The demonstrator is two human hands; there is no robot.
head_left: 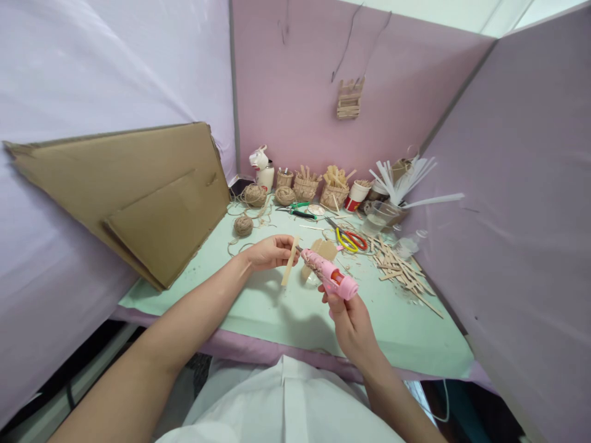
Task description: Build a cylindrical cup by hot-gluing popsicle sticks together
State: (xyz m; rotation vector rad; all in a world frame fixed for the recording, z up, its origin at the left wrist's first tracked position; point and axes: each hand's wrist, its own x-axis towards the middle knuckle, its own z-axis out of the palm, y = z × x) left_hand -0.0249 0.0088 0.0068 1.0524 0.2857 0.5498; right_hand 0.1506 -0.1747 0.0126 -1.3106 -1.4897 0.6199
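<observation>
A pink hot glue gun (327,271) is gripped in my right hand (349,320), its nozzle pointing up and left. My left hand (274,252) pinches a flat pale wooden craft stick (290,261), held tilted above the table. The nozzle tip is at or very near the stick; whether they touch I cannot tell. Beyond the gun lies a piece of brown cardboard (325,248) on the table, partly hidden by the gun.
The green-covered table (258,307) holds twine balls (243,226), green-handled pliers (302,213), yellow-and-red-handled scissors (348,239) and scattered wooden sticks (399,267). Baskets of sticks (334,192) line the back. Large cardboard (157,184) leans at left; a clear cup (376,216) stands right.
</observation>
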